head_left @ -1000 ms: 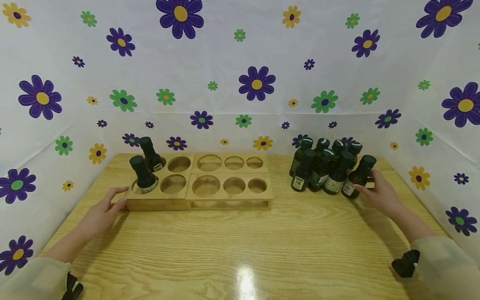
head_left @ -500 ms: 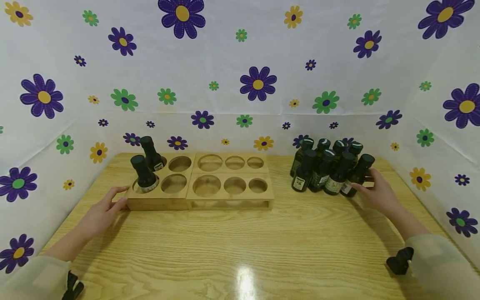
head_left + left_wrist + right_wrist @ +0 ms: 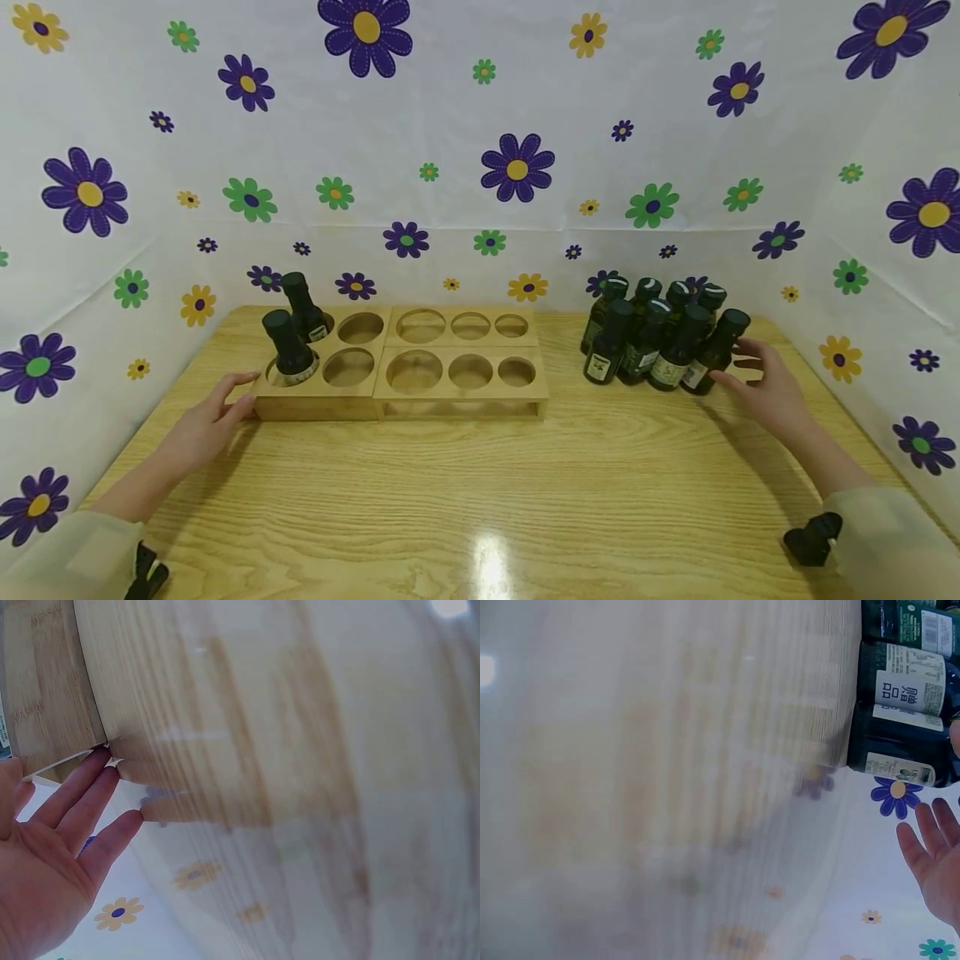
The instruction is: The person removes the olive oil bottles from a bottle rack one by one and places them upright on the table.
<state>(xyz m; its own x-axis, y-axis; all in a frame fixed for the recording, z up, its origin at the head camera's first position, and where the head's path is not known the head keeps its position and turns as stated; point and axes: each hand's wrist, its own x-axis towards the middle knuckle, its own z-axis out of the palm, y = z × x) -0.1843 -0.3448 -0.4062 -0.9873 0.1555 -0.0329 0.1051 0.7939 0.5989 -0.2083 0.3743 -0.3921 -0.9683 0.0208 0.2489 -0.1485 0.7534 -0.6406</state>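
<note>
My left hand [image 3: 197, 427] touches the left front corner of a wooden bottle rack [image 3: 318, 408] with its fingers fairly straight; the left wrist view has the fingers [image 3: 84, 796] at the rack's lower edge. Two dark bottles with black caps stand in the rack's left holes, a front bottle [image 3: 291, 346] and a back bottle [image 3: 302, 304]. My right hand [image 3: 776, 400] is beside the rightmost dark bottle [image 3: 716, 354], which stands upright on the table. In the right wrist view its fingers [image 3: 930, 829] are spread and apart from the bottle, while the thumb is close to the glass.
Several more dark bottles [image 3: 641, 337] stand packed to the left of the rightmost one. A second wooden rack [image 3: 459, 407] with round holes adjoins the first. Flower-patterned cloth [image 3: 450, 125] encloses the back and sides of the wood-grain table [image 3: 480, 483].
The rightmost bottle has shifted slightly left, up against its neighbour. My right hand has since loosened its hold and drawn a little to the right. The left hand stays put.
</note>
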